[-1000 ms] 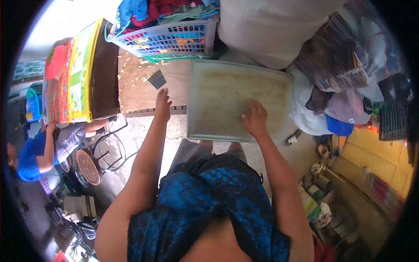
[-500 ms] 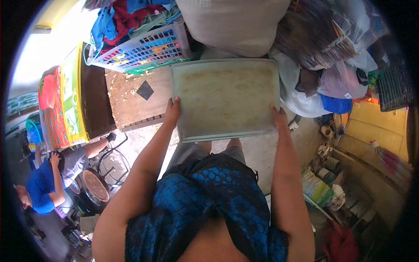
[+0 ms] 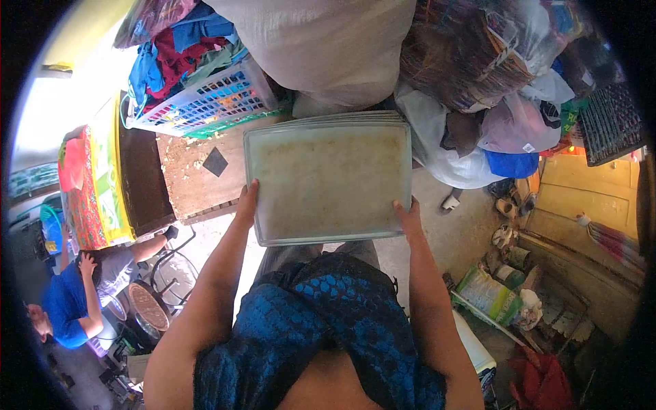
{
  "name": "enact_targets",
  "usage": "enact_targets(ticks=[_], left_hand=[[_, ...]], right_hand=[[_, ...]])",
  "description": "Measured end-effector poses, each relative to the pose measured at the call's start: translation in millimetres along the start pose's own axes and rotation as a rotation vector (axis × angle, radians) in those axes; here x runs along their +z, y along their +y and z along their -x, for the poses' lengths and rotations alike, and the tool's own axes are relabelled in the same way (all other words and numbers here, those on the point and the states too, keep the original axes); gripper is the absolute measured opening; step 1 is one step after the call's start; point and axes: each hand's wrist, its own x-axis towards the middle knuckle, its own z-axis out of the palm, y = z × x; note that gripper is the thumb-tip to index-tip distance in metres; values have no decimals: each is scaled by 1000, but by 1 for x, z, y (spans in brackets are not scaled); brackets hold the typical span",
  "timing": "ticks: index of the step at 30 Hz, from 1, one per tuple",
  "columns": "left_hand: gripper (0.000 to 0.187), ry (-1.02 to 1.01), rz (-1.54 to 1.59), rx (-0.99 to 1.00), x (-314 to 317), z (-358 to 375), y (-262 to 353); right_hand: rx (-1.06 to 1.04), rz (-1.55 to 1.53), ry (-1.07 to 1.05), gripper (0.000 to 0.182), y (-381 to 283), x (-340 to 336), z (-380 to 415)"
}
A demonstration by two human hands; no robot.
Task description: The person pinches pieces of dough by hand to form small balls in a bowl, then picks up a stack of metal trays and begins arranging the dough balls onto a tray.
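I hold a large rectangular tray (image 3: pixel 328 181) in front of my waist. Its flat face is pale grey with faint brown stains, and a raised rim runs around it. Several layered edges show along its far side, as in a stack of trays. My left hand (image 3: pixel 249 201) is closed on the left edge, thumb on the rim. On the right edge, my right hand (image 3: pixel 408 217) grips near the close corner, thumb on top. The fingers under both sides are hidden, and so is the tray's underside.
Ahead are a plastic basket of clothes (image 3: pixel 205 96), a big pale sack (image 3: pixel 321 48) and plastic bags (image 3: pixel 516 126). A wooden board (image 3: pixel 191 181) lies left of the tray. A person in blue (image 3: pixel 68 294) sits at far left. Shoes (image 3: pixel 506 208) and a red cloth (image 3: pixel 540 376) lie right.
The tray has come closer to my body and slightly left in view, and its layered far edges now show. Both hands keep their hold. The camera view has shifted a little.
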Motion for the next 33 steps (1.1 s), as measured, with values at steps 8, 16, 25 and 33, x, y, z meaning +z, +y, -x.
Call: enact_targets(ticks=[8, 16, 25, 33], left_hand=[[85, 53, 18, -51, 12, 20, -17], [80, 155, 95, -17, 17, 22, -56], [81, 47, 140, -93, 12, 15, -54], [70, 115, 115, 52, 17, 20, -52]], right_hand=[[116, 171, -191, 89, -28, -26, -12], [225, 111, -288, 87, -8, -36, -37], [124, 216, -390, 86, -55, -23, -86], [4, 23, -396, 82, -90, -22, -90]])
